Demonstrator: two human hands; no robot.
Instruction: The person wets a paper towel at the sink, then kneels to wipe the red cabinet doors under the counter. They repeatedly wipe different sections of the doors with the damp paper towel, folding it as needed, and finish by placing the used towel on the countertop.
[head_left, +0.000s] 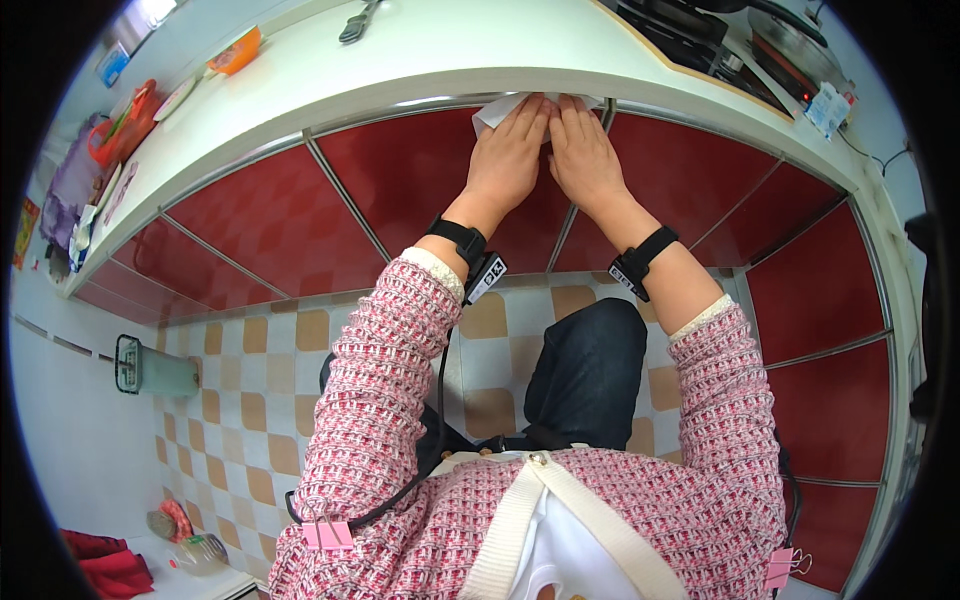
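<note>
Side by side at the top edge of a red cabinet door (420, 169), my left hand (511, 154) and my right hand (589, 154) press flat with their fingers extended. Under the fingers lies a white cloth or paper towel (492, 115), held against the metal trim (409, 111) just below the countertop's front edge. Its left corner sticks out past my left hand; much of the rest is hidden by both hands. The thumbs are close together, pointing inward. Each wrist wears a black strap with a small device.
Above is the white countertop (465, 37), with a dark-handled utensil (357, 25), an orange bowl (237, 52) and a red plastic bag (131, 124). A stove (675, 34) sits at right. On the tiled floor (484, 322) at left stands a pale green bin (163, 373).
</note>
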